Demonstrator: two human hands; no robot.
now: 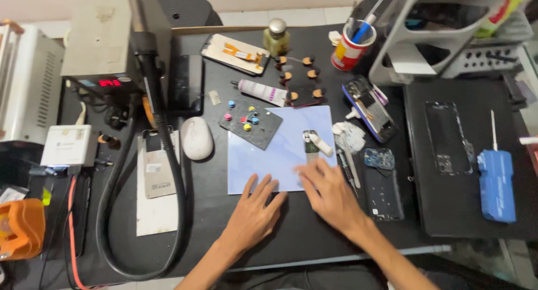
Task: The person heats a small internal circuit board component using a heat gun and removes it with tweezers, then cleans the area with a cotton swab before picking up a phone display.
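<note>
Head view: left hand (252, 214) lay flat, grip open and empty, on light blue mat (269, 161); right hand (330, 194) alike, blurred.

we see a black workbench (302, 234) carrying a pale blue mat (263, 166), a white mouse (196, 138), a glue tube (259, 91), a red pen cup (350, 51) and opened phones (371, 109).

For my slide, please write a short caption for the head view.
Left hand and right hand rest on a pale blue mat among phone parts.
</note>
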